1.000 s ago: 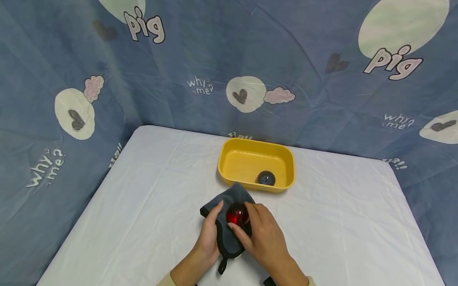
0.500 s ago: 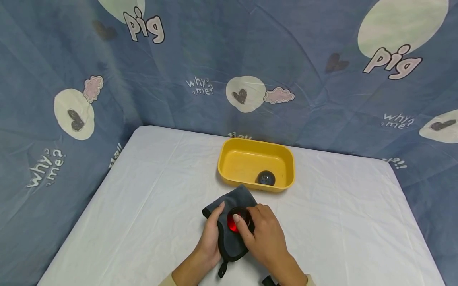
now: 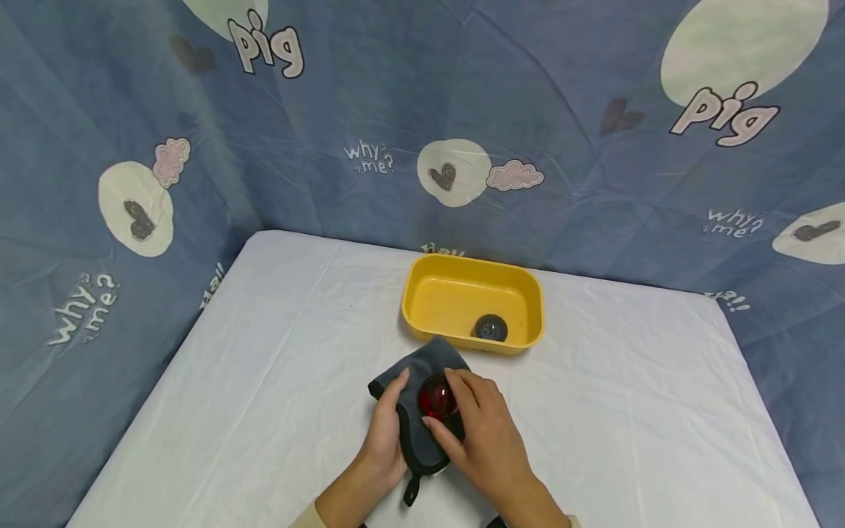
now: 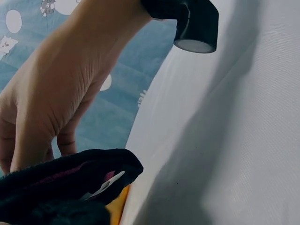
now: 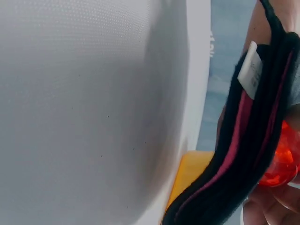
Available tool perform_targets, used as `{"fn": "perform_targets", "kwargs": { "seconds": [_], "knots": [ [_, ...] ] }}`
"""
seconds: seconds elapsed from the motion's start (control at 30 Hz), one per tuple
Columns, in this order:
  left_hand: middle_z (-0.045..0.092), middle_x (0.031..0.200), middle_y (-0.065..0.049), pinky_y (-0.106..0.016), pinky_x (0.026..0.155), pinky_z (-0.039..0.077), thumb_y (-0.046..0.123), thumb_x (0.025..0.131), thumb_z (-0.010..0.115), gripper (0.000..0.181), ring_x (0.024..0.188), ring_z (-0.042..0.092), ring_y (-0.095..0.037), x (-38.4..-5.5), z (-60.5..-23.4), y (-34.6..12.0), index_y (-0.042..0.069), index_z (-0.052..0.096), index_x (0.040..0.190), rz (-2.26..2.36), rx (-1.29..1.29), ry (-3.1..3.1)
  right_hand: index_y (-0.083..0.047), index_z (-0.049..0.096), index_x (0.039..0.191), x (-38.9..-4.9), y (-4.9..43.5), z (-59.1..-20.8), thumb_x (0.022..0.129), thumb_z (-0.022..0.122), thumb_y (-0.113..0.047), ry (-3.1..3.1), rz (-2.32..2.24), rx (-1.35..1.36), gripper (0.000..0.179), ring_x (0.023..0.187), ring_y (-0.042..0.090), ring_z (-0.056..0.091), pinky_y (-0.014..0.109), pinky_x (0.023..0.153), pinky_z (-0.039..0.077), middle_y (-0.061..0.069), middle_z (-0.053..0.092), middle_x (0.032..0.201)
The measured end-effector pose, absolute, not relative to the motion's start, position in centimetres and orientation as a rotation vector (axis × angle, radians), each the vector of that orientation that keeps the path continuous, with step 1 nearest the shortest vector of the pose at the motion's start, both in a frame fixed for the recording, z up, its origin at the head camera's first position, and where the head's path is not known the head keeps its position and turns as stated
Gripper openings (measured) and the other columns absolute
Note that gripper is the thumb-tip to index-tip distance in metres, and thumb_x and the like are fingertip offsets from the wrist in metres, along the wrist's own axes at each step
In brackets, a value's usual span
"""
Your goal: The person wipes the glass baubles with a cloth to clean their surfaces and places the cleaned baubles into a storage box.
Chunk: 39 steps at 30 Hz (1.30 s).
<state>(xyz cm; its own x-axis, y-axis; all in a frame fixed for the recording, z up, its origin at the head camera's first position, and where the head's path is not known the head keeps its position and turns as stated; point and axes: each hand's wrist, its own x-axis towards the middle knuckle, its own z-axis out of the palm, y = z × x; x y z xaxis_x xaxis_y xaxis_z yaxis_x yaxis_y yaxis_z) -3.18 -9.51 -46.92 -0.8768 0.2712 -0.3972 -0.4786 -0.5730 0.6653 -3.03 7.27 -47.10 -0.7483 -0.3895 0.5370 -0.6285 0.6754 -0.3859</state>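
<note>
A folded grey cloth point(image 3: 429, 359) with black edging and a hanging loop lies in my left hand point(image 3: 384, 433), gripped with the thumb on top. Against the cloth sits a translucent red ball point(image 3: 436, 398). My right hand point(image 3: 485, 429) holds the ball between thumb and fingers, from its right side. The right wrist view shows the red ball point(image 5: 283, 159) partly cut off by the frame edge, beside the cloth's layered folds point(image 5: 243, 122) with pink inside and a white tag point(image 5: 251, 70). In the left wrist view the cloth point(image 4: 70, 183) hides my left fingertips.
Just beyond the cloth stands a yellow tray point(image 3: 412, 323) with a dark grey ball point(image 3: 491, 328) in its near right corner. A white cloth covers the table point(image 3: 277, 352). Blue printed fabric point(image 3: 330, 95) hangs behind and on the sides.
My right thumb crossed over the red ball half a second ago and is now back at its lower edge. Both hands and the cloth dipped slightly, then rose again. The tray stayed put.
</note>
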Motion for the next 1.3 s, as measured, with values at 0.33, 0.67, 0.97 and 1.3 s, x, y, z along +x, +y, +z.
{"fn": "perform_targets", "kwargs": {
  "seconds": [0.33, 0.67, 0.97, 1.3],
  "knots": [
    [0.024, 0.169, -0.016, -0.043, 0.124, 0.029, 0.053, 0.110, 0.039, 0.076, 0.153, 0.029, -0.028, -3.2, -47.0, -9.3, 0.008, 0.016, 0.166, 2.416, -0.371, 1.130, -0.003, 0.064, 0.128, -3.4, 7.3, -47.7, 0.086, 0.088, -0.039, -2.502, 0.887, 0.683, 0.061, 0.106, 0.021, 0.059, 0.036, 0.088, 0.057, 0.008, 0.066, 0.117],
    [0.025, 0.169, -0.016, -0.043, 0.125, 0.027, 0.056, 0.108, 0.039, 0.080, 0.152, 0.030, -0.028, -3.2, -46.8, -9.0, 0.006, 0.016, 0.166, 2.394, -0.393, 1.155, -0.003, 0.076, 0.098, -3.4, 6.9, -48.1, 0.097, 0.075, -0.039, -2.461, 1.048, 0.527, 0.037, 0.113, 0.027, 0.048, 0.044, 0.091, 0.050, 0.008, 0.060, 0.119],
    [0.025, 0.170, -0.012, -0.042, 0.124, 0.027, 0.055, 0.109, 0.039, 0.076, 0.153, 0.028, -0.026, -3.4, -46.8, -9.4, 0.009, 0.018, 0.166, 2.425, -0.343, 1.141, -0.003, 0.071, 0.126, -3.0, 7.0, -47.6, 0.100, 0.069, -0.047, -2.554, 1.044, 0.557, 0.052, 0.127, 0.028, 0.045, 0.048, 0.101, 0.040, 0.010, 0.056, 0.137],
    [0.019, 0.172, -0.011, -0.045, 0.126, 0.023, 0.056, 0.108, 0.041, 0.079, 0.156, 0.022, -0.028, -3.3, -46.6, -9.8, 0.012, 0.014, 0.168, 2.421, -0.384, 1.196, -0.003, 0.058, 0.145, -2.9, 7.8, -47.1, 0.101, 0.069, -0.046, -2.444, 0.808, 0.850, 0.063, 0.116, 0.026, 0.058, 0.041, 0.098, 0.053, 0.011, 0.061, 0.134]
  ]
}}
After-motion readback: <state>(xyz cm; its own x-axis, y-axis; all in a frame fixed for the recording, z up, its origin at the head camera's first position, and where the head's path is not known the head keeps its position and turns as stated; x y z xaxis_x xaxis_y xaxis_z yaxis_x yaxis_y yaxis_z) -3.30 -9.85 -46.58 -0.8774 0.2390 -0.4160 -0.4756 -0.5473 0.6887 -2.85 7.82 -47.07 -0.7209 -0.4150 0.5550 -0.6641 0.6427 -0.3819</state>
